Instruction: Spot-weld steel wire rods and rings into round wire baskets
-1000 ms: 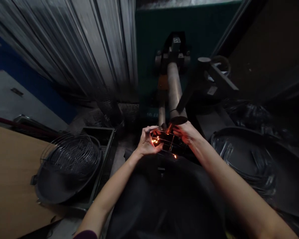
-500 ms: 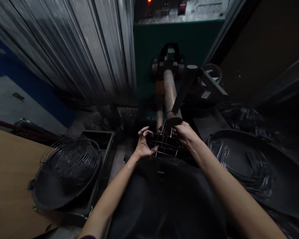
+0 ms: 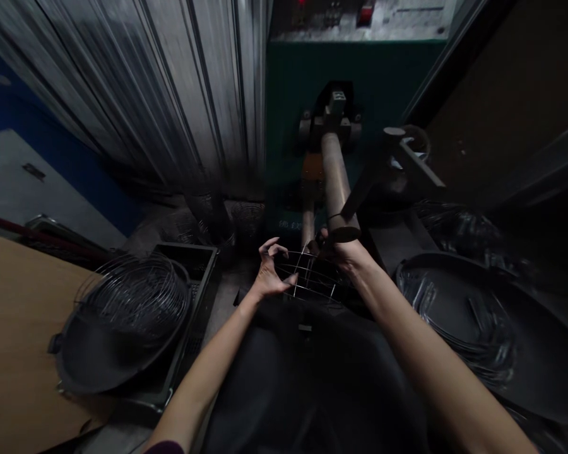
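A round wire grid (image 3: 308, 275) of thin crossing rods lies under the end of the spot welding machine's upper cylinder (image 3: 337, 173). My left hand (image 3: 269, 272) grips the grid's left edge, fingers curled over the far side and thumb on the near side. My right hand (image 3: 349, 253) reaches in below the cylinder's end from the right. Most of its fingers are hidden behind the cylinder; one fingertip shows just left of it. The lower cylinder (image 3: 308, 224) ends close to the grid's far edge.
To the left, a black basin (image 3: 104, 362) of wire rings (image 3: 137, 296) rests on a dark crate (image 3: 208, 265). A wide black basin (image 3: 544, 328) with bent wires (image 3: 478, 340) stands at right. A slanted bar (image 3: 362, 189) juts from the cylinder. Corrugated metal (image 3: 194, 82) rises at back left.
My right hand has pushed further in under the cylinder, so its fingers are now mostly hidden. My left hand stays on the grid. The view has shifted slightly.
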The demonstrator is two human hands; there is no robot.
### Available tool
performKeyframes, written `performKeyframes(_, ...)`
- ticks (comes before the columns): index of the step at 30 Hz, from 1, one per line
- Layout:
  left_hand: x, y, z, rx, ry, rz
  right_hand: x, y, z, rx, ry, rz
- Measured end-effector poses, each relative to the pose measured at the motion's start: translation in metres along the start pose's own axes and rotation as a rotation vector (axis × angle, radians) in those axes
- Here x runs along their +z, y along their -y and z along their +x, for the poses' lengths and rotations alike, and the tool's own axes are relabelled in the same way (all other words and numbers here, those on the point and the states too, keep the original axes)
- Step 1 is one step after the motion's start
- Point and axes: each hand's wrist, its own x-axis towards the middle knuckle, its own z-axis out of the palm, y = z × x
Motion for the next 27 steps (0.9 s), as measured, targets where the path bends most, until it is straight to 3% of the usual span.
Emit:
performKeyframes(9, -0.002, 0.002, 0.004, 0.011, 0.054, -0.101, 0.003, 0.006, 0.0, 0.067, -0.057, 0.016)
performKeyframes(16, -0.008, 0.006, -0.006, 0.078, 0.203, 0.019, -0.012, 0.042, 0.011, 0.24, -0.107, -0.021)
performKeyframes(19, -0.026, 0.0, -0.024, 0.069, 0.384, 0.046, -0.016, 0.048, -0.015, 0.305, -0.018, -0.022)
performKeyframes(22, -0.049, -0.02, -0.032, -0.126, 0.525, -0.044, -0.014, 0.036, -0.057, 0.192, 0.029, 0.002)
performKeyframes(25, -0.059, -0.05, -0.023, -0.336, 0.358, -0.158, -0.008, 0.02, -0.084, 0.046, -0.037, 0.09)
performKeyframes(27, -0.06, -0.071, -0.011, -0.336, 0.174, -0.074, -0.004, 0.015, -0.083, 0.03, -0.093, 0.119)
